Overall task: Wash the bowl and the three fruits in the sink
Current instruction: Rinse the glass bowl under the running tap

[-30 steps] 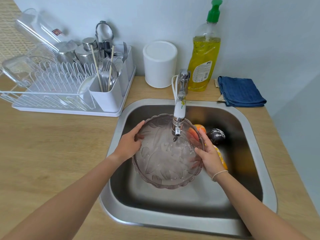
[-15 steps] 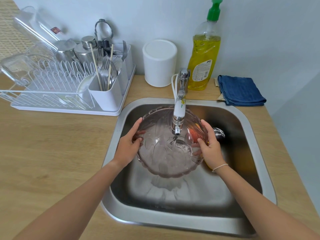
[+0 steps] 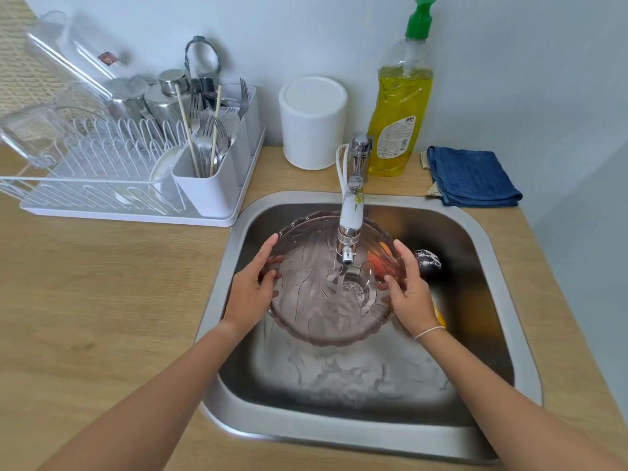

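Note:
A clear pinkish glass bowl (image 3: 306,300) with a scalloped rim is held tilted under the running tap (image 3: 350,229) inside the steel sink (image 3: 339,426). My left hand (image 3: 249,294) grips its left rim and my right hand (image 3: 409,294) grips its right rim. Water streams from the spout into the bowl. Behind the bowl lie an orange-red fruit (image 3: 380,263), seen through the glass, a dark wet fruit (image 3: 427,263) to its right, and a yellow-orange fruit (image 3: 439,317) mostly hidden by my right hand.
A white dish rack (image 3: 112,185) with cutlery and glassware stands on the wooden counter to the left. Behind the sink are a white canister (image 3: 312,124), a yellow dish-soap bottle (image 3: 401,110) and a folded blue cloth (image 3: 470,176).
Both hands have raised the bowl and shifted it toward the back of the sink, tilting it more steeply under the stream. My fingers now wrap further over the rim.

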Tool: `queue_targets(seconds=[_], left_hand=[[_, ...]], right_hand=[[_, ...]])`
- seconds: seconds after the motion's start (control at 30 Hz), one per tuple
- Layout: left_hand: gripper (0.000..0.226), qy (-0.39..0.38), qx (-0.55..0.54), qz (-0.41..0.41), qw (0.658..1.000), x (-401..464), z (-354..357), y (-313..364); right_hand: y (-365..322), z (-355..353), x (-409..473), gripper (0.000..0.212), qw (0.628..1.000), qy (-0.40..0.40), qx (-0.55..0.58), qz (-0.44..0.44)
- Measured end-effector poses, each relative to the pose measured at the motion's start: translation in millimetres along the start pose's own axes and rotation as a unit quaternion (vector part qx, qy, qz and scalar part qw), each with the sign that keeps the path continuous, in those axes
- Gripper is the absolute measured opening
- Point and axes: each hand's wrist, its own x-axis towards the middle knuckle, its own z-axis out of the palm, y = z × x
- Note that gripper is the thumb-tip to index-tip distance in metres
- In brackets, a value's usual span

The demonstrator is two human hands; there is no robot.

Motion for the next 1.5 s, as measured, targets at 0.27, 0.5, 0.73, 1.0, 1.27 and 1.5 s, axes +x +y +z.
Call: queue_targets(seconds=[0.27, 0.5, 0.73, 1.0, 1.27, 1.5], left_hand=[[0.065, -0.034, -0.021, -0.076, 0.996, 3, 1, -4], [0.067, -0.030, -0.055, -0.114, 0.992, 8, 3, -10], [0.068, -0.033, -0.056, -0.122, 0.990, 6, 3, -10], [0.065, -0.033, -0.050, -0.122, 0.991, 5, 2, -8], [0.065, -0.034, -0.046, -0.119, 0.991, 4, 2, -5], [0.066, -0.020, -0.058, -0.110, 0.992, 3, 1, -7]], right_hand=[[-9, -11, 19, 0.052, 1.000, -0.013, 0.021, -0.009], [-57, -30, 73, 0.047, 0.994, -0.010, -0.049, -0.102], [-115, -34, 143, 0.051, 0.950, -0.055, -0.247, -0.181], [-119, -25, 148, 0.048, 0.935, -0.050, -0.305, -0.175], [-100, -16, 139, 0.050, 0.931, -0.043, -0.311, -0.188], [-78, -18, 93, 0.054, 0.988, -0.069, -0.099, -0.095]])
